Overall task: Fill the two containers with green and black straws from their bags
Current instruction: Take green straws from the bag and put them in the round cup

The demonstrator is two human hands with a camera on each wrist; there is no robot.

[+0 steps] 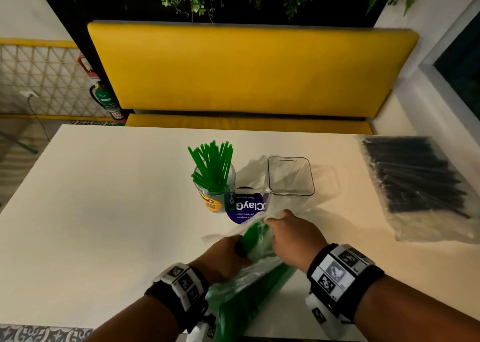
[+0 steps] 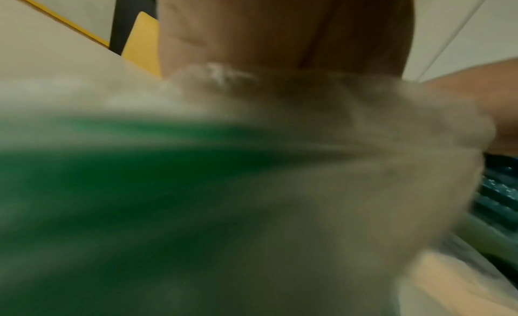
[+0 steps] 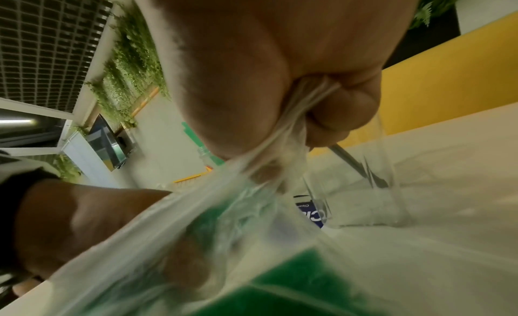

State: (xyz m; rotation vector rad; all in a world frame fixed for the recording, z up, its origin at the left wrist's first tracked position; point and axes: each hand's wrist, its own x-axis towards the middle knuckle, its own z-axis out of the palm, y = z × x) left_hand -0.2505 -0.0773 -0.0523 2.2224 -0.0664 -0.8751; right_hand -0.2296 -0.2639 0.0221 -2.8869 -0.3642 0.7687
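Observation:
A clear bag of green straws point(image 1: 246, 282) lies slanted at the table's near edge, between my two hands. My left hand point(image 1: 230, 250) grips the bundle of green straws near the bag's mouth. My right hand point(image 1: 284, 231) pinches the bag's bunched clear plastic point(image 3: 297, 121). A round jar point(image 1: 215, 185) holding several green straws stands just beyond. To its right stands a clear square container point(image 1: 291, 176) with no straws in it. A bag of black straws point(image 1: 415, 183) lies at the right edge. The left wrist view is a blur of green straws point(image 2: 112, 188) and plastic.
A purple round label point(image 1: 245, 209) lies flat between the jar and the square container. The white table point(image 1: 104, 211) stretches bare to the left. A yellow bench point(image 1: 246, 69) runs behind its far edge, with a wall to the right.

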